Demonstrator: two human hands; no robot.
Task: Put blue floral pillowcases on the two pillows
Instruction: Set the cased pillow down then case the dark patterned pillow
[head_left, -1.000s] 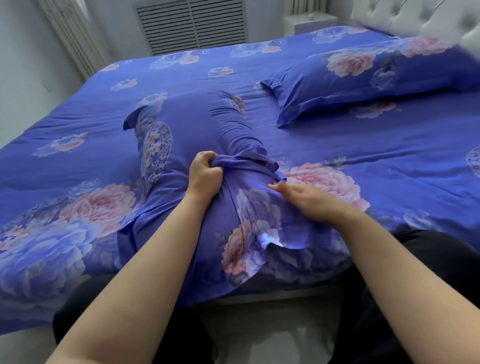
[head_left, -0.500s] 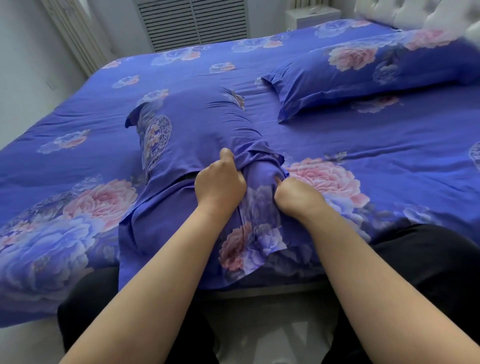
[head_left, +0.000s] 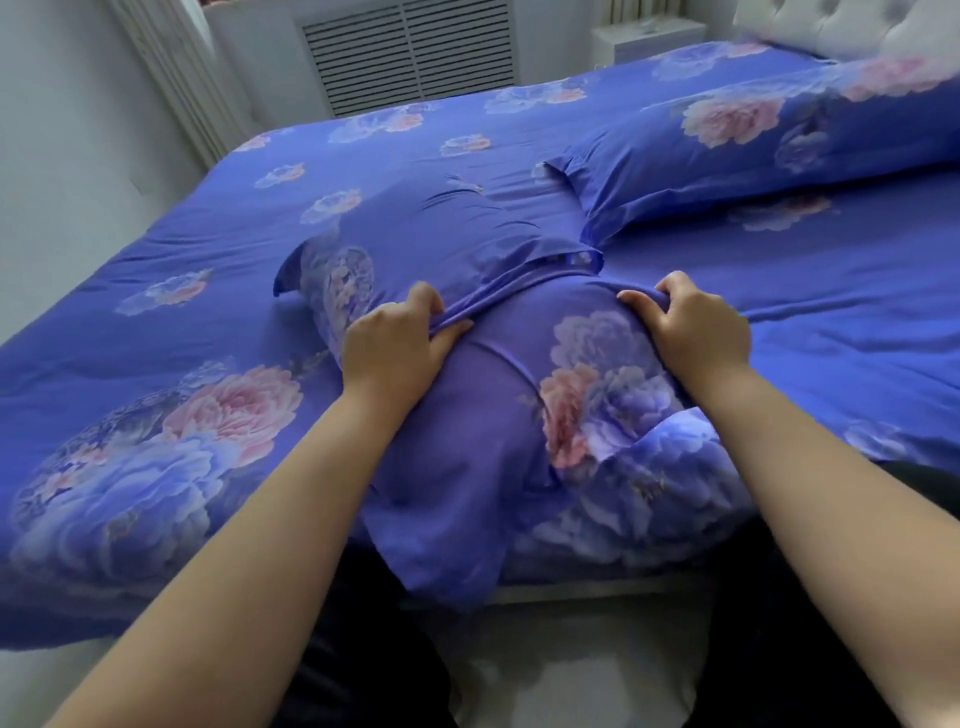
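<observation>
A pillow in a blue floral pillowcase (head_left: 447, 244) lies lengthwise on the bed in front of me, its near end hanging over the mattress edge. My left hand (head_left: 395, 343) grips a bunched fold of the pillowcase's open edge on the left. My right hand (head_left: 696, 327) grips the same edge on the right, fingers curled over the cloth. The inner flap (head_left: 519, 415) with pink and lilac flowers is stretched between my hands. A second pillow (head_left: 753, 140), fully covered in the same cloth, lies at the back right by the headboard.
The bed (head_left: 156, 322) is covered with a matching blue floral sheet. A white tufted headboard (head_left: 852, 21) stands at the far right, a white nightstand (head_left: 649, 41) beyond it, a louvred panel (head_left: 410, 52) on the far wall. Pale floor (head_left: 571, 670) shows below.
My hands have moved apart: the left slid left and the right slid right along the pillowcase's open edge, spreading the cloth. Both hands were close together at the middle before.
</observation>
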